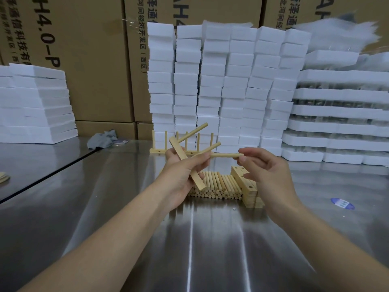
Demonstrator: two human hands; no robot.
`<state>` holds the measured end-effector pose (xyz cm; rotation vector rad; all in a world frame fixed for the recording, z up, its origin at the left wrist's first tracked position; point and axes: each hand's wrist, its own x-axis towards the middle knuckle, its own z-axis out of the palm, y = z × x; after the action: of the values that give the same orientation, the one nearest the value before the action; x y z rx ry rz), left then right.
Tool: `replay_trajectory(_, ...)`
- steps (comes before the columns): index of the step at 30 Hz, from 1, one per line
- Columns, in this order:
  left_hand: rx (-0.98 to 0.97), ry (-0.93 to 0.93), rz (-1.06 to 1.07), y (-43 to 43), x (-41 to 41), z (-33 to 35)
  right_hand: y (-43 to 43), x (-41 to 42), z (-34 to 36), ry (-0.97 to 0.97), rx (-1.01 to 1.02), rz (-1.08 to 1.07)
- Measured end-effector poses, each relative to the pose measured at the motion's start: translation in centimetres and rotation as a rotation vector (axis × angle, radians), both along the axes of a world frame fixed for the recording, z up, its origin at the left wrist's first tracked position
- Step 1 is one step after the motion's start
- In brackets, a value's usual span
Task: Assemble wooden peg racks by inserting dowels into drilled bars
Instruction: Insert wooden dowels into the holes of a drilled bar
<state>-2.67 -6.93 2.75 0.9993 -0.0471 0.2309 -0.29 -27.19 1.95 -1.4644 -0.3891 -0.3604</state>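
Note:
My left hand grips a drilled wooden bar tilted above the steel table. Two dowels stick out of the bar, pointing up and to the right. My right hand pinches a third dowel by its right end and holds it level, its left end at my left fingertips beside the bar. Below my hands lies a pile of loose dowels. A stack of drilled bars stands just right of that pile.
Finished peg racks stand behind my hands. Tall stacks of white foam blocks fill the back, with more foam at the left and foam trays at the right. Cardboard boxes stand behind. A grey rag lies on the table.

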Motion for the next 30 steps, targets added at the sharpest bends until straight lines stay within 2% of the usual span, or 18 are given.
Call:
replay_trajectory(7,0.028,0.021,-0.021,0.3,0.3,-0.3,0.2,-0.3,0.0,-0.012,-0.014,-0.015)
replay_trajectory(14,0.149,0.043,-0.036,0.1,0.5,-0.5,1.2,-1.1,-0.2,0.014,-0.067,0.106)
replay_trajectory(18,0.047,0.134,-0.001,0.0,0.1,0.0,1.2,-1.3,0.0,0.032,-0.057,0.112)
replay_trajectory(21,-0.044,0.145,0.045,0.5,-0.1,0.4,0.9,-1.5,0.4,0.003,-0.128,0.146)
replay_trajectory(30,0.009,0.181,0.077,0.4,-0.5,0.7,2.2,-3.0,-0.1,-0.141,-0.301,0.255)
